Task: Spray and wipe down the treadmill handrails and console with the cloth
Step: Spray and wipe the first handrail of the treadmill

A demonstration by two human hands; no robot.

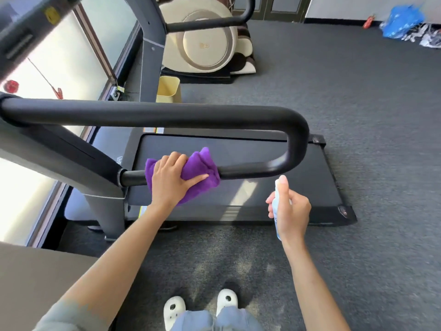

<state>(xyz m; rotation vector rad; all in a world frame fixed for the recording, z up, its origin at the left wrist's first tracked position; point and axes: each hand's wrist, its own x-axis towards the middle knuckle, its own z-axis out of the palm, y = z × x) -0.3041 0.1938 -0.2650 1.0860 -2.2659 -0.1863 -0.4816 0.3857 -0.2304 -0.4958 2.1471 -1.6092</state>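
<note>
A black looped handrail (296, 139) of the treadmill crosses the middle of the view. A purple cloth (202, 173) is wrapped over its lower bar, and my left hand (170, 179) grips the cloth around that bar. To the right and a little nearer, my right hand (290, 211) holds a small clear spray bottle (277, 206) upright, with the forefinger on its top. The bottle is apart from the rail. The console (21, 34) shows blurred at the top left.
The treadmill belt (298, 187) lies below the rail. A second handrail (214, 21) and a grey upright (150, 63) stand beyond. A cream massage chair (205, 41), a yellow bin (168, 89) and blue bags (403, 22) sit on the grey carpet. Windows line the left.
</note>
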